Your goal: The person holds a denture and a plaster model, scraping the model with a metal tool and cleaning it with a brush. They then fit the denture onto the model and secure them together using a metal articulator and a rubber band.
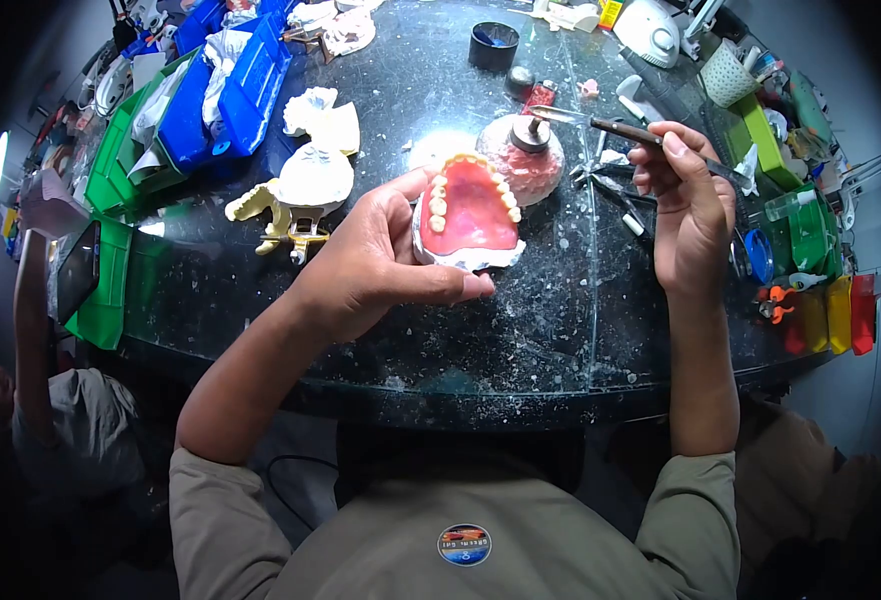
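My left hand (360, 255) is closed round a denture (472, 215) with pink base and cream teeth, seated on a white plaster model. Its toothed side faces up towards me. In my right hand (695, 205) is a wax knife (625, 130) with a dark handle, gripped between thumb and fingers. The metal blade points left, its tip over the wick holder of a round, faceted glass spirit lamp (522, 165) with pinkish contents. This lamp stands just behind the denture. A red block (538, 96) lies behind the lamp.
Plaster models (315, 175) and a yellowish metal articulator (305, 238) stand left of my left hand. Blue bins (255, 90) and a green bin (110, 285) line the left. A black cup (493, 46) sits at the back. Several tools (615, 190) lie near my right hand. Another person (80, 420) sits at left.
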`<state>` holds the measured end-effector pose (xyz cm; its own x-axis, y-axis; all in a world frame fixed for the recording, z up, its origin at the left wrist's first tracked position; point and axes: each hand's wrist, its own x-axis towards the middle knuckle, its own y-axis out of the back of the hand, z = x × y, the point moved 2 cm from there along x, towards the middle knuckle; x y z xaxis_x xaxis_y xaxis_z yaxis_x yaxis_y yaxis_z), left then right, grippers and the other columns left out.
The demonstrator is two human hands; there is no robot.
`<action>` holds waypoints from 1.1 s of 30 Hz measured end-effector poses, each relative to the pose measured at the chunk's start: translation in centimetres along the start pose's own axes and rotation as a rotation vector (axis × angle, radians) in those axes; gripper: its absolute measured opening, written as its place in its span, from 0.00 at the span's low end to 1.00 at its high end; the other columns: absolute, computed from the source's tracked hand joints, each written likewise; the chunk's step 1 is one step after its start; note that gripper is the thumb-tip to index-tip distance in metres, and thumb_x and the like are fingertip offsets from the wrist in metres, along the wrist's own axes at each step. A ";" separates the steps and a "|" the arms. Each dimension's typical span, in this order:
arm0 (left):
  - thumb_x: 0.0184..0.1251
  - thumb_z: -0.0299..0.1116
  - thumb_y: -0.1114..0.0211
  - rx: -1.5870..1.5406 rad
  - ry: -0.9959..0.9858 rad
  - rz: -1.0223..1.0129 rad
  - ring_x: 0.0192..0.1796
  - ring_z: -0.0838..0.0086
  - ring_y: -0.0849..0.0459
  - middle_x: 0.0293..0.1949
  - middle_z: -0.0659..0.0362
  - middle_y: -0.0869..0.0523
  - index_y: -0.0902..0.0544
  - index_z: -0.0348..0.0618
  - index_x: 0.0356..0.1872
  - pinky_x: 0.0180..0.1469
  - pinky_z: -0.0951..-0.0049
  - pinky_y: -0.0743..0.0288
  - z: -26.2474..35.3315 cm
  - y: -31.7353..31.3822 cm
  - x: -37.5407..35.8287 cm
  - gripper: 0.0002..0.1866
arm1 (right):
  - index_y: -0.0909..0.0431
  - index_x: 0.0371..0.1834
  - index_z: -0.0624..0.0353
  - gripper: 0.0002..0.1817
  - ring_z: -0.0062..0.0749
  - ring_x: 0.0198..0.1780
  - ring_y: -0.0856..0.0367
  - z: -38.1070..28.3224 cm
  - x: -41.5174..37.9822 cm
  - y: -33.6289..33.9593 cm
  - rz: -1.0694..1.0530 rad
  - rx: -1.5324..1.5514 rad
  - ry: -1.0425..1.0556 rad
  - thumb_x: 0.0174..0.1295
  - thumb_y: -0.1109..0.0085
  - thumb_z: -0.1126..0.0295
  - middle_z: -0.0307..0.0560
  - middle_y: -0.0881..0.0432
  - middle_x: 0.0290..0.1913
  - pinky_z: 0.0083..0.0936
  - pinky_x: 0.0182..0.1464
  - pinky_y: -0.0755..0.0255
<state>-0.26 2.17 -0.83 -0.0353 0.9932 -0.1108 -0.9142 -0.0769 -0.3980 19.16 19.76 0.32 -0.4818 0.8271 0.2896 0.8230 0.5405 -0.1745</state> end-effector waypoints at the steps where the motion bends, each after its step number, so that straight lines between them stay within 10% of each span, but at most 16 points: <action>1: 0.45 0.16 0.29 -0.003 -0.014 0.001 0.56 0.71 0.18 0.57 0.48 0.22 0.41 0.30 0.67 0.54 0.71 0.19 0.0 -0.1 0.0 0.44 | 0.22 0.47 0.65 0.13 0.20 0.32 0.20 0.0 0.0 0.0 0.000 -0.004 0.000 0.67 0.45 0.66 0.47 0.15 0.34 0.16 0.40 0.29; 10: 0.52 0.23 0.24 0.260 -0.264 0.133 0.54 0.75 0.20 0.53 0.53 0.23 0.40 0.31 0.66 0.57 0.73 0.21 -0.3 0.0 0.2 0.42 | 0.22 0.47 0.64 0.12 0.19 0.33 0.20 0.0 0.0 0.1 -0.002 0.013 -0.001 0.67 0.46 0.67 0.48 0.14 0.35 0.15 0.41 0.28; 33: 0.54 0.24 0.29 0.386 -0.183 0.203 0.50 0.78 0.18 0.51 0.54 0.20 0.33 0.35 0.63 0.50 0.79 0.21 0.5 0.1 0.0 0.34 | 0.22 0.47 0.65 0.12 0.19 0.32 0.20 -0.2 0.0 0.0 0.000 0.003 0.021 0.67 0.45 0.68 0.48 0.14 0.35 0.15 0.41 0.29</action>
<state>-0.60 2.17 -0.42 -0.2677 0.9632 0.0248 -0.9635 -0.2675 -0.0131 19.26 19.75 0.53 -0.4751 0.8238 0.3092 0.8222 0.5408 -0.1775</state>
